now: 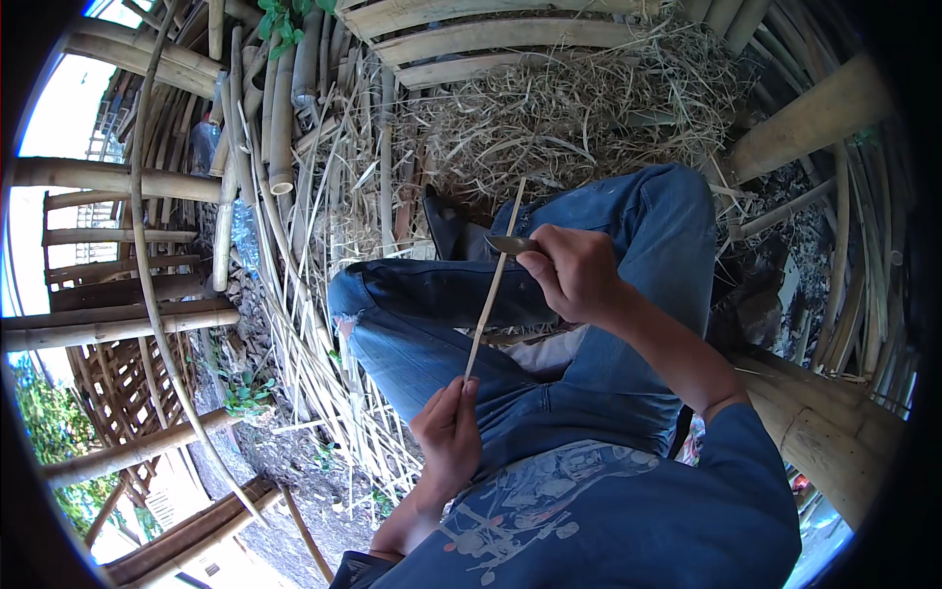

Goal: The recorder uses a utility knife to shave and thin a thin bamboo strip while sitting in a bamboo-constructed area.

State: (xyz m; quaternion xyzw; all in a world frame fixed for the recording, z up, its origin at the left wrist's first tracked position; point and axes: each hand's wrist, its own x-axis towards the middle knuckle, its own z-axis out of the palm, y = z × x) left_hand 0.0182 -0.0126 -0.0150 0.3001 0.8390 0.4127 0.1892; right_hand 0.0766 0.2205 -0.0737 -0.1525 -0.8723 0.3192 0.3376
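Note:
A thin, pale bamboo strip [488, 307] slants up across my lap, its far tip beyond my right hand. Closed in a pinch, my left hand [449, 429] grips the near end of the strip. My right hand [577, 272] is wrapped round a knife [511, 244], whose handle is hidden in the fist. The short metal blade lies across the strip, at or very near its surface in the upper part. Under both hands are my legs in blue jeans [628, 260], crossed as I sit.
Beyond my knees spreads a heap of bamboo shavings [589, 108]. Many split strips [343, 412] lie on the ground at left. Thick bamboo poles [814, 118] stand at the right. Beside my hip is a bamboo beam [834, 432]. A slatted bamboo frame [500, 37] lies at the far side.

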